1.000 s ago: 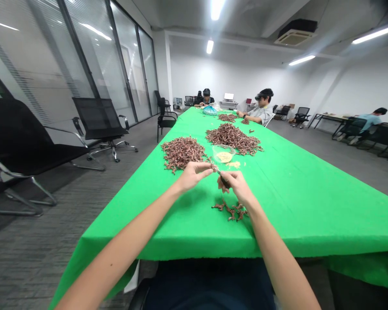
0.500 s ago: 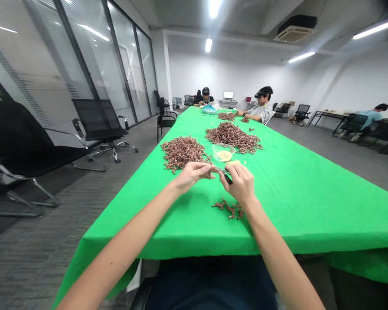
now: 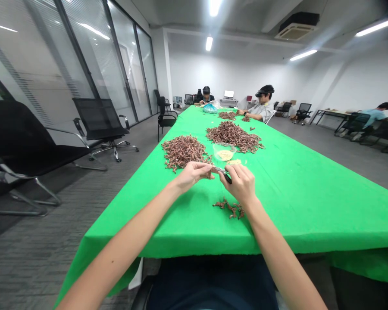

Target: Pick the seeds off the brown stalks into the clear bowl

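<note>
My left hand (image 3: 192,175) pinches a small brown twig-like piece (image 3: 211,172) between thumb and fingers. My right hand (image 3: 241,183) grips a small dark-handled metal cutting tool (image 3: 226,175), whose tip sits right by that piece. Below my hands lies a small scatter of the brown pieces (image 3: 230,209). Larger heaps (image 3: 182,153) (image 3: 234,137) lie beyond them. A clear glass bowl (image 3: 224,151) holding pale yellow bits stands just past my hands, with a few loose yellow bits (image 3: 234,162) beside it.
A green cloth (image 3: 294,206) covers the long table and hangs over its near edge. Black mesh chairs (image 3: 98,118) stand along the glass wall on the left. Two seated people (image 3: 261,107) (image 3: 206,97) work at the table's far end, near another brown heap (image 3: 227,115).
My right hand has moved up and left, bringing the tool closer to my left fingers. The view has tilted slightly. The brown piece stays pinched in my left hand.
</note>
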The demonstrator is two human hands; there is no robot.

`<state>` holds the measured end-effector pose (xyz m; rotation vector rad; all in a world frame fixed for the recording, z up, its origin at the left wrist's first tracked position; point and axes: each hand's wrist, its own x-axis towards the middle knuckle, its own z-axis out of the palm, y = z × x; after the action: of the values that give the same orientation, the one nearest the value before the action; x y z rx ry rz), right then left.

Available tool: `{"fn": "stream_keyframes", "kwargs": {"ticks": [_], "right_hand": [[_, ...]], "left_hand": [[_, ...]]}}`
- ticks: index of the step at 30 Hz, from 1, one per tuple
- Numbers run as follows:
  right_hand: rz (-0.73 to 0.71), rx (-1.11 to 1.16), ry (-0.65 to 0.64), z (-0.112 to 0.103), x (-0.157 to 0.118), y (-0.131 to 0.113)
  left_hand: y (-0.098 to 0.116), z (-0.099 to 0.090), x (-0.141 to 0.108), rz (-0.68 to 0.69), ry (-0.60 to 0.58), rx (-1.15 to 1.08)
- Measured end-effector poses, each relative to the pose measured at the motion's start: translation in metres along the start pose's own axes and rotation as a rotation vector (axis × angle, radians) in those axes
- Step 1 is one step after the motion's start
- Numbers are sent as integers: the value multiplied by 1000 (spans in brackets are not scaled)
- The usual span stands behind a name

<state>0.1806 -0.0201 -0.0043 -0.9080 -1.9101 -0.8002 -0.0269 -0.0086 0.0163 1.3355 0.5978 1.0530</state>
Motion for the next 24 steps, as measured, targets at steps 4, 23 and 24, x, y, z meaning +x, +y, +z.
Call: {"fn": "stream_keyframes", "kwargs": {"ticks": [4,23,24], "right_hand": [[-4,4,3,1,0,0],[484,693,-284,7,1,-9],[539,770,-336,7,3,-9]], "left_hand": [[-1,-2,1,-8,-12,14],[8,-17,2,308,-64,625],[8,-17,2,307,-63,627]]}}
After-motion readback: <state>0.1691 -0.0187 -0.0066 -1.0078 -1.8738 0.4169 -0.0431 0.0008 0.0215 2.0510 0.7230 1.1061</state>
